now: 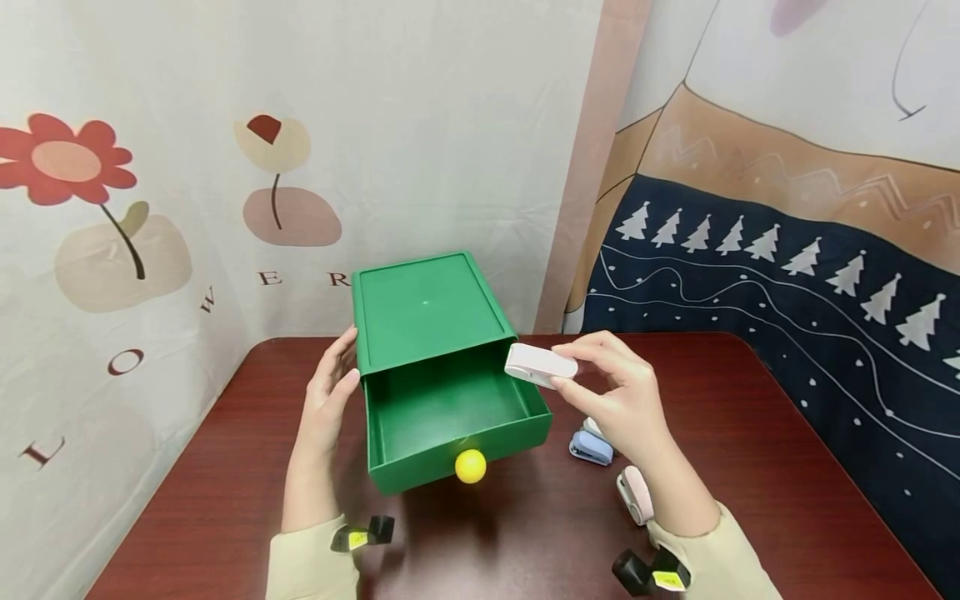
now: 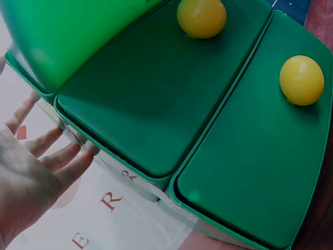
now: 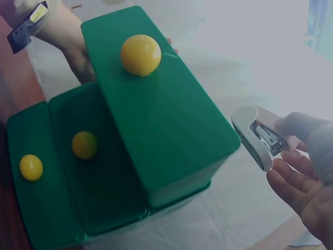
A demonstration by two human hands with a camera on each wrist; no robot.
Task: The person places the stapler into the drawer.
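Observation:
A green drawer cabinet [image 1: 431, 312] with round yellow knobs stands on the table, its top drawer [image 1: 457, 408] pulled out. My left hand [image 1: 327, 400] rests along the cabinet's left side; its fingers [image 2: 65, 172] look fairly straight in the left wrist view. Between thumb and fingertips my right hand [image 1: 618, 392] pinches a white mini stapler [image 1: 538, 365], held in the air at the right edge of the pulled-out drawer. The metal inner part of the stapler [image 3: 260, 136] shows in the right wrist view. The two lower drawers [image 3: 83, 146] are shut there.
On the dark red table [image 1: 750, 450], right of the cabinet, lie a blue mini stapler [image 1: 591, 447] and a pink one [image 1: 635, 495]. A pale item behind the blue stapler is partly hidden. Printed cloth [image 1: 450, 125] hangs behind the table.

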